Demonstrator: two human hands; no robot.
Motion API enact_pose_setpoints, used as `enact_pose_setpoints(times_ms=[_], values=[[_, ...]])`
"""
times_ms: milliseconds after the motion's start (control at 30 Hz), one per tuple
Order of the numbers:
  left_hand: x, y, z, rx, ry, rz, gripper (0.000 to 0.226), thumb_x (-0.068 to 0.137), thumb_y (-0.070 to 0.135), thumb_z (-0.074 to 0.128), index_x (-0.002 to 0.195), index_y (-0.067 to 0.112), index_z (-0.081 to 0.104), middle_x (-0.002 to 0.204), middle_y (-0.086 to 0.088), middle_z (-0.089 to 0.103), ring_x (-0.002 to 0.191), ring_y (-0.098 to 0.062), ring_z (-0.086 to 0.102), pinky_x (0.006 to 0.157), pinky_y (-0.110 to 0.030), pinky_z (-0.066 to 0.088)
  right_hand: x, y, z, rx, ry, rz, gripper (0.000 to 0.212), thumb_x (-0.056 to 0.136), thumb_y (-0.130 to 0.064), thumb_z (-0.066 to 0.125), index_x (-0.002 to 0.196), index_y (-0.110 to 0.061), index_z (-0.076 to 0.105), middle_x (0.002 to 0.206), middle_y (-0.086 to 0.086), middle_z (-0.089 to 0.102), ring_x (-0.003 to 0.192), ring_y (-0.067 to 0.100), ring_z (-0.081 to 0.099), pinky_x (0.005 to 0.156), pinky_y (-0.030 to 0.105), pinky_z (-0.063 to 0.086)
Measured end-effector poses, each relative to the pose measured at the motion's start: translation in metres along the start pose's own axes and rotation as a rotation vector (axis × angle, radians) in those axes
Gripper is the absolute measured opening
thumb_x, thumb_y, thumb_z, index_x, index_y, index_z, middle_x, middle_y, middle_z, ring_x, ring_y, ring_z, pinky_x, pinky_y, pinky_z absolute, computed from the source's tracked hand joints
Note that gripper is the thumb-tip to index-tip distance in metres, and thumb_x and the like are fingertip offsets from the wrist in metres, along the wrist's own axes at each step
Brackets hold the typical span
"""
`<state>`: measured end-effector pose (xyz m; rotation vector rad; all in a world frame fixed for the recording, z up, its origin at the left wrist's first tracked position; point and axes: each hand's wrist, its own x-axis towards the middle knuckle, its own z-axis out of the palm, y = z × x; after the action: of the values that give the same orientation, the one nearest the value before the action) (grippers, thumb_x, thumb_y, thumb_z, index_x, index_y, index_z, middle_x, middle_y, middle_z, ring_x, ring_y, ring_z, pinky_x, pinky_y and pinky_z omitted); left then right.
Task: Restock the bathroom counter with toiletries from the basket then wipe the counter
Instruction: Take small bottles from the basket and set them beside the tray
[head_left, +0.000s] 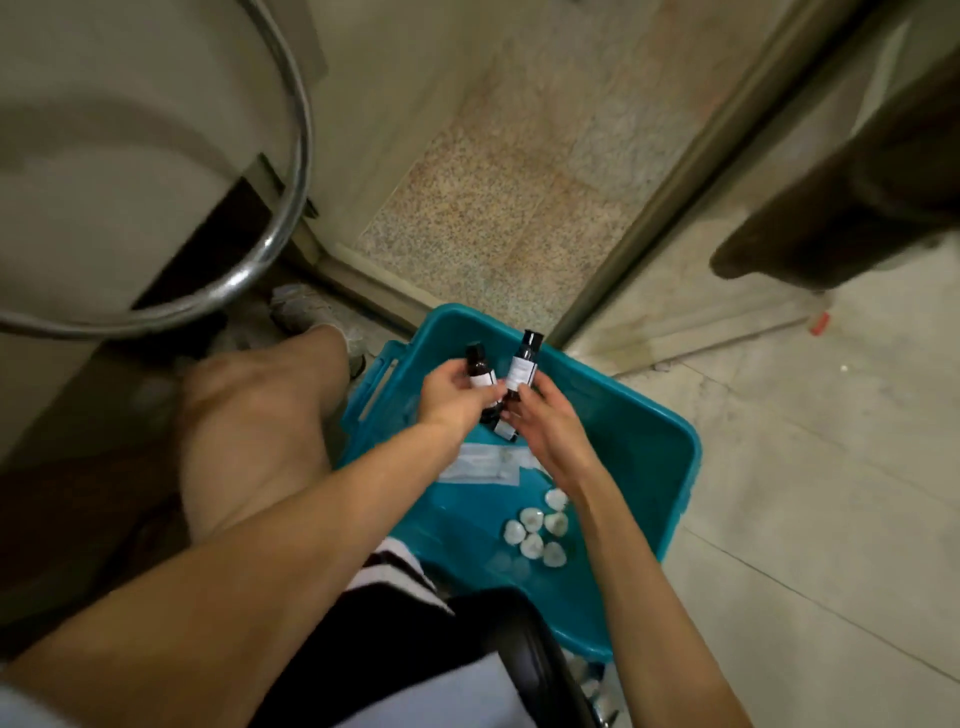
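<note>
Gripping one dark amber bottle (479, 371) in the left hand (451, 400); right hand (540, 423) closed on a taller one (521, 366), possibly another beneath. Both over the teal basket's (660, 431) far end. Advice: lift upright, clear the rim. White wrapped pieces (535, 530) remain near the right edge.
</note>
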<state>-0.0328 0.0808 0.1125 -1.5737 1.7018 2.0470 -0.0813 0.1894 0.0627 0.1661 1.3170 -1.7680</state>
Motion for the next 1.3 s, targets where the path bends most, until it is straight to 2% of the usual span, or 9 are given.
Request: enact_pose_setpoints(times_ms=[167, 300, 367, 467, 633, 800, 867, 1033, 1300], values=[[-0.063, 0.063, -0.003, 0.006, -0.028, 0.291, 0.046, 0.07, 0.015, 0.081, 0.112, 0.005, 0.064, 0.107, -0.007, 0.068, 0.101, -0.018, 0.063, 0.095, -0.032, 0.049, -0.054, -0.073, 0.027, 0.144, -0.087, -0.177, 0.025, 0.097, -0.011, 0.038, 0.118, -0.014, 0.051, 0.109, 0.005, 0.063, 0.095, 0.014, 0.06, 0.077, 0.021, 0.051], [-0.119, 0.11, -0.015, -0.064, -0.117, 0.494, 0.035, 0.069, 0.013, 0.081, 0.1, 0.017, 0.066, 0.095, -0.003, 0.069, 0.094, -0.018, 0.065, 0.09, -0.027, 0.05, -0.104, -0.128, 0.056, 0.131, -0.193, -0.302, 0.046, 0.076, -0.029, 0.069, 0.117, -0.013, 0.056, 0.106, 0.004, 0.068, 0.089, 0.011, 0.064, 0.069, 0.021, 0.051], [-0.148, 0.131, -0.025, -0.114, -0.129, 0.584, 0.05, 0.067, 0.012, 0.082, 0.114, 0.009, 0.064, 0.102, -0.006, 0.069, 0.097, -0.018, 0.064, 0.092, -0.029, 0.051, -0.129, -0.153, 0.076, 0.051, -0.242, -0.36, 0.062, 0.061, -0.037, 0.083, 0.113, -0.012, 0.059, 0.102, 0.004, 0.069, 0.082, 0.01, 0.064, 0.065, 0.019, 0.051], [-0.192, 0.163, -0.049, -0.16, -0.113, 0.709, 0.066, 0.067, 0.014, 0.083, 0.127, 0.006, 0.056, 0.108, -0.004, 0.067, 0.101, -0.016, 0.064, 0.092, -0.032, 0.053, -0.165, -0.185, 0.113, -0.043, -0.286, -0.456, 0.053, 0.064, -0.041, 0.079, 0.105, -0.013, 0.063, 0.091, 0.002, 0.068, 0.069, 0.01, 0.058, 0.06, 0.018, 0.048], [-0.266, 0.214, -0.111, -0.203, -0.073, 0.966, 0.055, 0.071, 0.012, 0.08, 0.117, 0.026, 0.055, 0.086, 0.013, 0.064, 0.071, 0.007, 0.063, 0.069, -0.011, 0.054, -0.22, -0.233, 0.193, -0.286, -0.354, -0.622, 0.032, 0.086, -0.029, 0.052, 0.114, -0.014, 0.061, 0.1, 0.004, 0.066, 0.073, 0.01, 0.061, 0.061, 0.018, 0.048], [-0.324, 0.257, -0.191, -0.224, 0.067, 1.12, 0.035, 0.069, 0.011, 0.081, 0.09, 0.034, 0.067, 0.081, 0.008, 0.072, 0.076, -0.014, 0.071, 0.077, -0.032, 0.059, -0.257, -0.259, 0.293, -0.407, -0.431, -0.786, 0.024, 0.09, -0.023, 0.054, 0.11, -0.014, 0.065, 0.099, 0.001, 0.072, 0.084, 0.012, 0.068, 0.072, 0.02, 0.053], [-0.344, 0.269, -0.225, -0.248, 0.124, 1.164, 0.037, 0.07, 0.007, 0.08, 0.084, 0.037, 0.065, 0.074, 0.01, 0.071, 0.068, -0.009, 0.07, 0.073, -0.03, 0.059, -0.266, -0.264, 0.336, -0.454, -0.461, -0.834, 0.023, 0.091, -0.023, 0.055, 0.108, -0.015, 0.067, 0.097, -0.001, 0.071, 0.088, 0.008, 0.065, 0.075, 0.017, 0.052], [-0.373, 0.289, -0.308, -0.278, 0.261, 1.148, 0.05, 0.072, 0.006, 0.078, 0.12, 0.012, 0.062, 0.098, -0.011, 0.069, 0.078, -0.018, 0.068, 0.079, -0.032, 0.058, -0.276, -0.267, 0.43, -0.571, -0.571, -0.841, 0.016, 0.087, -0.024, 0.063, 0.102, -0.024, 0.069, 0.088, -0.006, 0.07, 0.081, 0.006, 0.064, 0.072, 0.02, 0.045], [-0.351, 0.316, -0.416, -0.231, 0.365, 1.044, 0.04, 0.075, -0.002, 0.073, 0.114, 0.004, 0.065, 0.092, -0.011, 0.069, 0.07, -0.011, 0.065, 0.06, -0.013, 0.054, -0.239, -0.264, 0.545, -0.684, -0.694, -0.795, 0.026, 0.081, -0.016, 0.072, 0.106, -0.022, 0.069, 0.093, -0.004, 0.074, 0.087, 0.012, 0.069, 0.079, 0.024, 0.05]])
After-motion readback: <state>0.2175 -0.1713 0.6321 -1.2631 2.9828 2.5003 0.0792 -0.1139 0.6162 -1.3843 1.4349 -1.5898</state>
